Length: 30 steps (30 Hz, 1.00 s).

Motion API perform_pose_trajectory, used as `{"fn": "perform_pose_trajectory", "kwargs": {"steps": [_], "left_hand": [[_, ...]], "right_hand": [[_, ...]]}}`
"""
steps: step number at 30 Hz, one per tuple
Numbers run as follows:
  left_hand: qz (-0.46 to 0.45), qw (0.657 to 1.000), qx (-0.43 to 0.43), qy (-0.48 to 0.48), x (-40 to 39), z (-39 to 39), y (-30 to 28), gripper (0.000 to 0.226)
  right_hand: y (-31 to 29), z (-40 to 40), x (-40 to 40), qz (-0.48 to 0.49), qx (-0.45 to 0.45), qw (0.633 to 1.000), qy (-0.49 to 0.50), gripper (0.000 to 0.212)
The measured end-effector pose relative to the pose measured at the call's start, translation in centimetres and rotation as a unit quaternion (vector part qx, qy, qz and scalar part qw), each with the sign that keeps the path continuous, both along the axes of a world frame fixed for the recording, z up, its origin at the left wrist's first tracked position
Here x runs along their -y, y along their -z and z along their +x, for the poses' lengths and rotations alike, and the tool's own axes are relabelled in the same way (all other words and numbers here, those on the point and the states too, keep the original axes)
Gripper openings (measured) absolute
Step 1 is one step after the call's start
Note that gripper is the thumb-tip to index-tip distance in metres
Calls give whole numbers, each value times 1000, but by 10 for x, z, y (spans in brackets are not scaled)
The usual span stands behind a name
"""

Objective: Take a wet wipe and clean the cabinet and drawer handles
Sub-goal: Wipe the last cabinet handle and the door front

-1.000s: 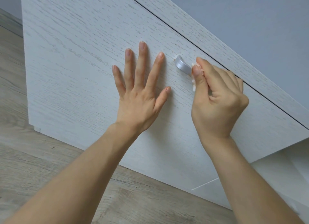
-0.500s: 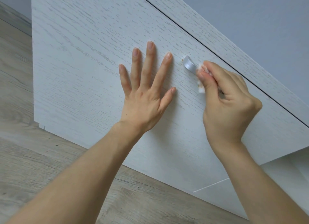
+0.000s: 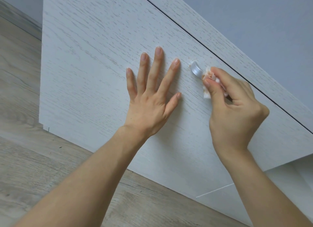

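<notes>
so my left hand [image 3: 150, 99] is flat against the pale whitewashed wood-grain drawer front [image 3: 88, 60], fingers straight and spread, palm pressing on it, not gripping anything. My right hand [image 3: 233, 111] has its thumb and fingers curled tight round a small crumpled white wet wipe [image 3: 207, 84] with orangey-brown smudges on it, pinching it right up against the lower end of the short curved brushed-silver metal handle [image 3: 196, 71]. The top end of the handle is bare, with a few brownish specks on the wood just beside it. A dark thin gap [image 3: 220, 57] runs just above the handle. Grey-brown wood-look laminate floor [image 3: 25, 167] below, bluish-grey wall [image 3: 262, 23] behind
</notes>
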<state>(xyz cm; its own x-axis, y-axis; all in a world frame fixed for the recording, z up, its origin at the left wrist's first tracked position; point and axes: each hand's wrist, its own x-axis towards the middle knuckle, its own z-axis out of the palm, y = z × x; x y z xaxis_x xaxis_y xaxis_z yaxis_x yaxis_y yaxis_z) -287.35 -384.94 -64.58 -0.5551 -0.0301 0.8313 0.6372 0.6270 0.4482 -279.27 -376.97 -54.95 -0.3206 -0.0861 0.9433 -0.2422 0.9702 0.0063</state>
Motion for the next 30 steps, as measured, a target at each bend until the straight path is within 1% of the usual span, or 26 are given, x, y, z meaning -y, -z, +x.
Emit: {"fn": "perform_pose_trajectory", "kwargs": {"steps": [3,4,7,8,9,12,13,18,22,25,30], "left_hand": [[9,1000,3,0,-2,2,-2,63],[9,1000,4,-1,-1,3,-2,63],[-18,1000,-7,-20,5,1,0,60],[-26,999,-12,-27,7,0,1,60],[-29,999,-16,-32,8,-1,1,59],[-10,999,-22,-33,3,0,0,59],[-3,999,-21,-33,2,0,-1,59],[-15,999,-26,-38,5,-4,3,58],[-10,999,-19,-26,3,-2,1,59],[-29,999,-18,-33,8,-3,2,59],[-48,999,-4,-20,12,0,1,60]], "right_hand": [[0,-8,8,14,-8,1000,2,10],[0,-9,8,-6,-7,1000,-4,11],[5,2,2,-116,-2,993,-35,14],[6,4,3,-122,-1,992,-35,14],[5,2,7,-109,-2,994,-30,14],[-1,-17,22,-33,-8,999,3,12],[-3,-21,24,-28,-9,999,13,12],[2,-15,25,-63,-24,997,28,12],[-1,-26,32,-43,-28,998,32,8],[5,-11,18,-30,-37,999,26,8],[13,16,-21,-86,-44,994,52,10]]}}
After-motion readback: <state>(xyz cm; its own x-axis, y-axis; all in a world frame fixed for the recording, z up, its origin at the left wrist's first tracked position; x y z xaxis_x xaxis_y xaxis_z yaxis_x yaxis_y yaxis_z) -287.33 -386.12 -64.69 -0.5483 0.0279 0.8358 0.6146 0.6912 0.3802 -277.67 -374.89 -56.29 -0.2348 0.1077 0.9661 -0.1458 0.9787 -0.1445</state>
